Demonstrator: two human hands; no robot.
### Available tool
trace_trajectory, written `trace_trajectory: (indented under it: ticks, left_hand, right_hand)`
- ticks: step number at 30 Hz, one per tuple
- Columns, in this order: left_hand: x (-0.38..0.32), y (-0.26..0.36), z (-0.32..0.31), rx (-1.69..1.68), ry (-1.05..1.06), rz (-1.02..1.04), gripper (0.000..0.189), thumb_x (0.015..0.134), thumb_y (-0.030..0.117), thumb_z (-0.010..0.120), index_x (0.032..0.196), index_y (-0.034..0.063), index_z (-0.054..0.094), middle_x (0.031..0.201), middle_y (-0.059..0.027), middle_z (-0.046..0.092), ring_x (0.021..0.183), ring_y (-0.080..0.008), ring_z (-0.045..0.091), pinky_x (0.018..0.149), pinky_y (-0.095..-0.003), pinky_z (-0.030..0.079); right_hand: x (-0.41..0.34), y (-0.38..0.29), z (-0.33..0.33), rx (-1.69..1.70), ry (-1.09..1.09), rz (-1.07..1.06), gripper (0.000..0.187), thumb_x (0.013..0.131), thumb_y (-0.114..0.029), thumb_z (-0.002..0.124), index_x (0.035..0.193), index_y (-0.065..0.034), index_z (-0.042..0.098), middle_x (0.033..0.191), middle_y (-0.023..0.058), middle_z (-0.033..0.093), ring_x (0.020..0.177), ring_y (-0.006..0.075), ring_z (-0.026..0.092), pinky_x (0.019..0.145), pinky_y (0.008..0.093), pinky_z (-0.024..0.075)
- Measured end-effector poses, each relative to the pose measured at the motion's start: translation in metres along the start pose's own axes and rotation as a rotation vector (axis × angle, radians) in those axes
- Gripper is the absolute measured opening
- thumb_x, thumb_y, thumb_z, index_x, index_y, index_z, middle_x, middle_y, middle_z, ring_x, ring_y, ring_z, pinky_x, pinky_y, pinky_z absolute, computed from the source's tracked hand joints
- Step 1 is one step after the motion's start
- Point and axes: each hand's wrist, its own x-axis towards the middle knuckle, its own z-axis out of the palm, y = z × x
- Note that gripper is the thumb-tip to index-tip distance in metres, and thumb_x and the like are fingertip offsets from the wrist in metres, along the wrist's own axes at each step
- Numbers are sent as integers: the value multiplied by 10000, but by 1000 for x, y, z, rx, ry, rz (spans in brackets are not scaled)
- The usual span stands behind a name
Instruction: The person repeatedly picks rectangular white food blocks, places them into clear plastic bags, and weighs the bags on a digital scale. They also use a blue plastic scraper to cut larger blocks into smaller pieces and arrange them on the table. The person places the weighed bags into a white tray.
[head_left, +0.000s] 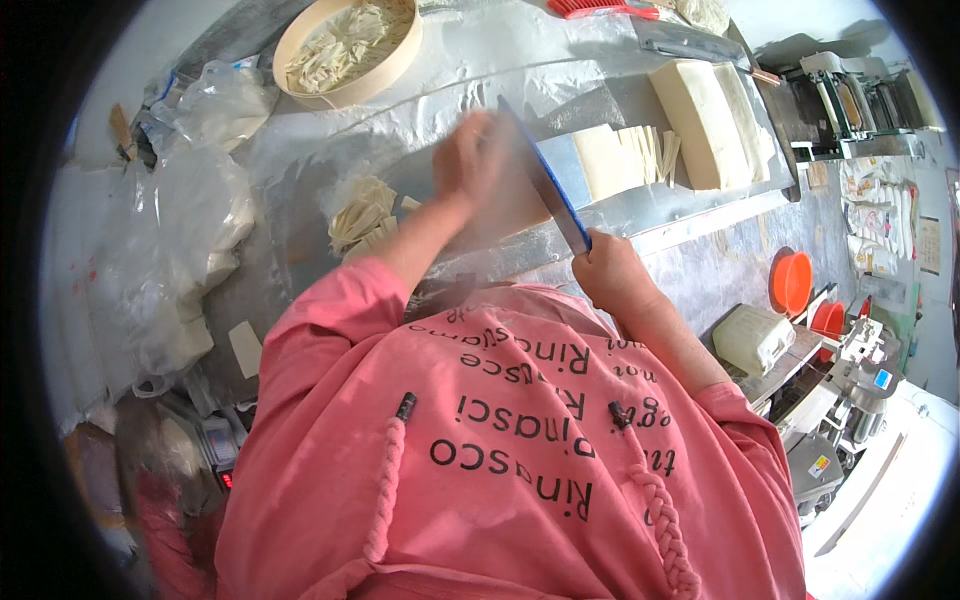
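Note:
My right hand (616, 271) grips the near end of a long knife (553, 193) with a blue spine, its blade slanting away over the work board (517, 214). Just left of the blade, my left hand (466, 159) is raised with fingers bent; motion blur hides whether anything is in it. Right of the knife lies a flat stack of pale dough sheets (596, 154), with cut dough strips (646, 154) at its right end. A loose bundle of cut noodles (364, 214) rests beyond my left forearm.
A round wooden-rimmed tray (289, 84) at the far left holds noodles. Thick folded dough slabs (701, 124) stand on the right, with a broad metal blade (690, 43) behind them. A red brush (600, 9) lies at the back. Plastic bags (202, 195) crowd the left side.

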Motion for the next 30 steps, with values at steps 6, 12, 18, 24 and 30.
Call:
trace_trajectory:
  ticks: [6,12,18,24,30]
  left_hand:
    - [65,-3,12,-64,-334,-443,398,712,326,435,624,-27,598,577,-127,543,550,-220,519,592,-343,410]
    - [62,-55,37,-21,-363,-499,401,705,317,421,628,-30,607,632,-152,582,603,-231,549,632,-339,426]
    - [66,-65,41,226,-353,-382,443,762,322,401,922,-37,606,912,-187,636,865,-300,594,796,-367,438]
    - [28,4,42,907,-306,218,650,747,381,620,1246,20,411,1340,-189,374,1278,-325,302,1040,-530,201]
    - [2,42,45,827,-165,552,424,686,308,691,983,35,559,1155,-166,497,1150,-334,422,933,-544,322]
  right_hand:
    - [7,-9,-2,-130,-89,84,283,775,-133,442,949,37,587,904,293,603,865,446,585,808,482,461]
    - [40,1,13,-104,-247,264,276,786,-136,449,937,40,599,926,286,607,885,419,600,804,465,474]
    - [66,17,41,-115,-192,184,268,782,-130,450,895,45,618,940,288,605,909,418,595,790,449,486]
    - [62,16,39,-55,-240,202,276,761,-89,446,877,96,615,776,271,629,673,337,656,681,406,526]
    - [60,13,36,-18,-198,211,264,752,-75,444,839,99,622,733,247,635,601,297,658,635,382,534]
